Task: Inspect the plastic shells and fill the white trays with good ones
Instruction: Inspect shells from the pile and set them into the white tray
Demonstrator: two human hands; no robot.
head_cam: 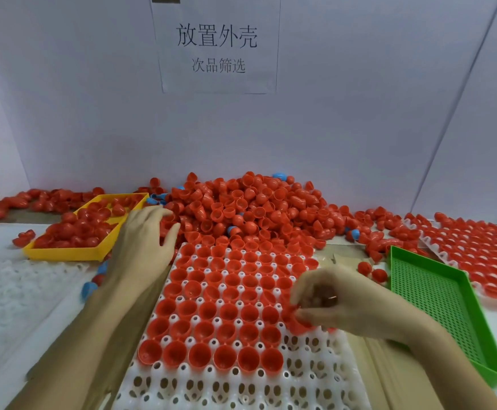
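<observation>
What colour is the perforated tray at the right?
Green perforated tray, seen in the head view.

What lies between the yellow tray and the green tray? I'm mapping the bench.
In the head view, the white tray partly filled with red shells lies between yellow tray and green tray.

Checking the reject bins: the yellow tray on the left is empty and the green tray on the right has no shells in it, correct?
Not quite. The head view shows the yellow tray holding many red shells. The green tray on the right does have no shells in it.
</observation>
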